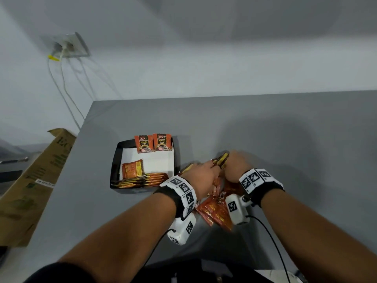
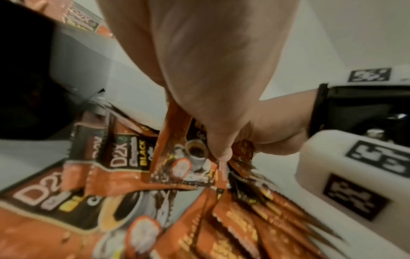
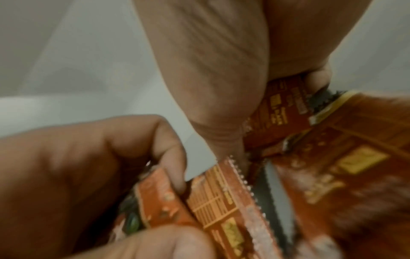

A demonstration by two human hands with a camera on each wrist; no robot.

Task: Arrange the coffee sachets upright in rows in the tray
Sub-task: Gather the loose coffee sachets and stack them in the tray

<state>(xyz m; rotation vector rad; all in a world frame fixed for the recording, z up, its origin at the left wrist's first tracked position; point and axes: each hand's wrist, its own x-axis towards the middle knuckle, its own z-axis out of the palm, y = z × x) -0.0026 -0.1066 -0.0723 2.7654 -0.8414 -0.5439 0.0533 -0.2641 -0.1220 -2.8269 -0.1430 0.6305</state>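
While two sachets (image 1: 153, 142) stand upright at the tray's (image 1: 114, 160) far wall and others lie flat inside, both hands, left (image 1: 201, 176) and right (image 1: 236, 167), pinch sachets above the worktop (image 1: 265, 129) pile (image 1: 214, 213); most rows appear unbuilt.

Bare forearms, black wristbands (image 1: 172, 198) with white square-patterned marker tiles, white wrist cameras (image 1: 237, 209), black cables (image 1: 271, 240)
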